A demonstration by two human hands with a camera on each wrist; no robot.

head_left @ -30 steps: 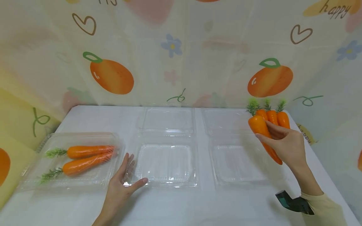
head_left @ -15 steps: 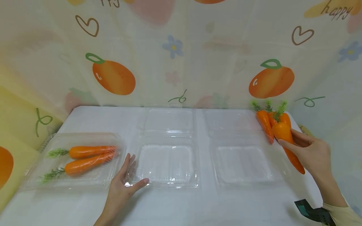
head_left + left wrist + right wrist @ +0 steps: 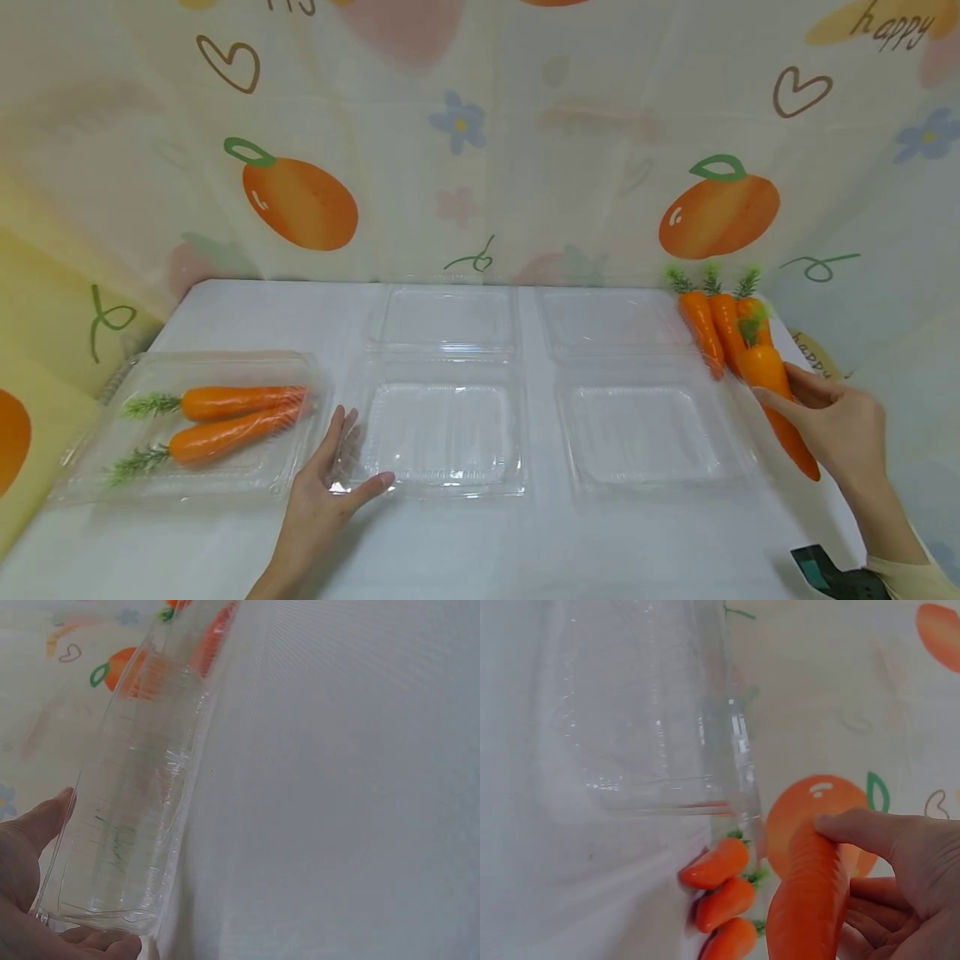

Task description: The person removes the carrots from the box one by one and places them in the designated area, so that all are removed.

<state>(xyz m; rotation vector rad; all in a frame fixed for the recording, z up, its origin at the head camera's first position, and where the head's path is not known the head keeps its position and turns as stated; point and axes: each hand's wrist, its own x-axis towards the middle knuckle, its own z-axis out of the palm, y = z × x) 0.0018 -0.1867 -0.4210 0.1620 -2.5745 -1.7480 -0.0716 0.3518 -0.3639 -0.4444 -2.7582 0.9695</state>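
A: Your right hand (image 3: 843, 429) pinches a carrot (image 3: 795, 437) between thumb and fingers, its leafy end to the back, its tip toward you.

B: Your left hand (image 3: 318, 492) grips nothing; fingers and thumb lie spread about the near left corner of the middle box (image 3: 442, 433), touching it.

A: Just behind that carrot, three carrots (image 3: 726, 329) lie side by side at the back right of the table (image 3: 540, 550). You can't tell from these views whether the held one touches them.

B: There's your first risk: its leaves overlap the rightmost one in the head view, so a sideways sweep could snag that neighbour and roll it off the nearby edge.

A: Your pinch could slip too, since the skin looks smooth and you hold only one stretch; the long body could swivel.

B: Next, the right box (image 3: 641, 433), lid folded back, lies just left of the three. It looks thin and light, so a dragging sleeve or leaf could shift it.

A: Farthest out, the left box (image 3: 225, 492) seems lidded over two carrots (image 3: 240, 403). Slide your left hand carelessly outward and you could bump it
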